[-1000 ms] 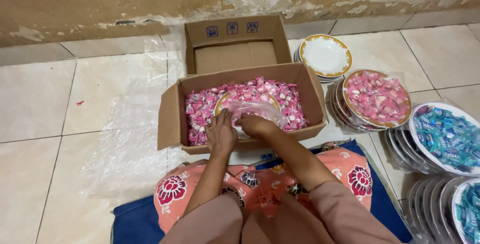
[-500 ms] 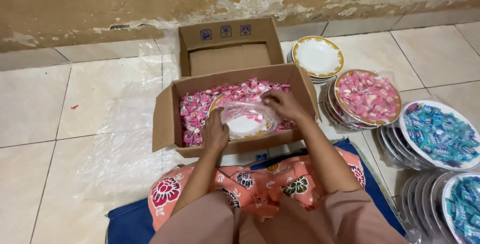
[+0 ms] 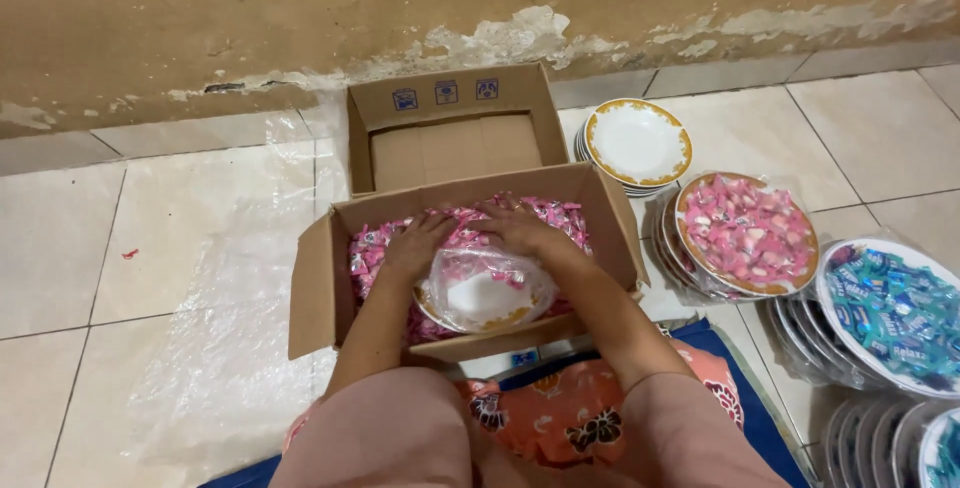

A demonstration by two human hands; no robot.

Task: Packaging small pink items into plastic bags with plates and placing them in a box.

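Observation:
An open cardboard box in front of me holds a heap of pink wrapped candies. A white plate with a gold rim, covered in clear plastic, lies on the candies at the near side of the box. My left hand rests palm down on the candies at the plate's far left edge. My right hand lies palm down on the candies just beyond the plate, fingers spread. Neither hand visibly grips anything.
A second, empty cardboard box stands behind, against the wall. To the right are stacked plates: an empty one, one heaped with pink candies, one with blue candies. Clear plastic sheet covers the tiles at left.
Both hands have left the plate's sides and moved forward onto the candies behind it. The plastic-covered plate now lies flat in the box.

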